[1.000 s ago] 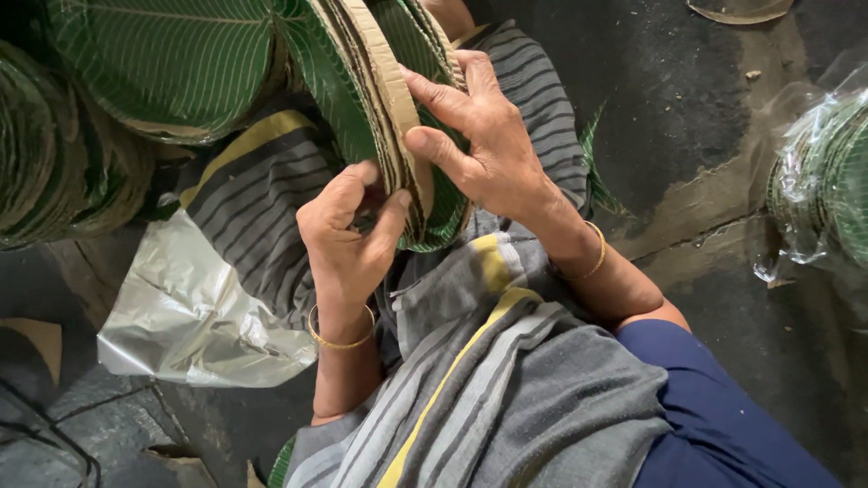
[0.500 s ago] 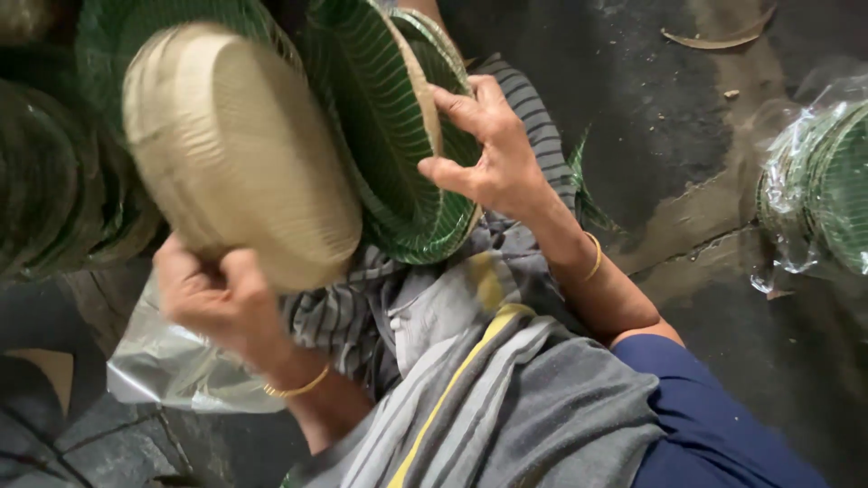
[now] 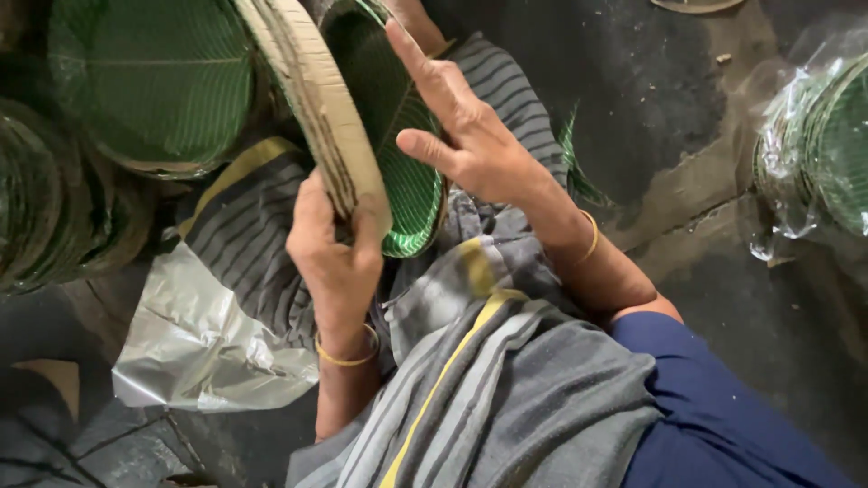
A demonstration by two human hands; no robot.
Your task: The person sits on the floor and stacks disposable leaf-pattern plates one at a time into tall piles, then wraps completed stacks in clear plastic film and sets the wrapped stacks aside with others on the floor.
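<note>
Plates (image 3: 312, 99) of pressed leaf, tan on the back and green inside, stand on edge as a stack over the person's lap. The left hand (image 3: 336, 253) has its grip closed on the stack's near rim, thumb on one side and fingers on the other, so the lowest edge is hidden under the fingers. The right hand (image 3: 466, 136) lies flat and wide against the green face of the rightmost plate (image 3: 398, 154), fingers stretched up along it, gripping nothing. A thin bangle (image 3: 348, 359) sits on the left wrist, another (image 3: 592, 237) on the right.

Striped grey cloth (image 3: 488, 398) with a yellow band covers the lap just under the stack, touching the plate's bottom rim. Left of the stack another green plate (image 3: 149, 81) faces the camera, and more stacked plates (image 3: 45, 217) crowd the far left edge, cut off by the frame. A crumpled silver sheet (image 3: 194, 343) lies on the floor near the left forearm. Right of the arms the dark floor (image 3: 669, 117) lies bare up to a clear bag of plates (image 3: 814, 154), cut off at the right edge. The stack's top runs out of view, so its count cannot be told.
</note>
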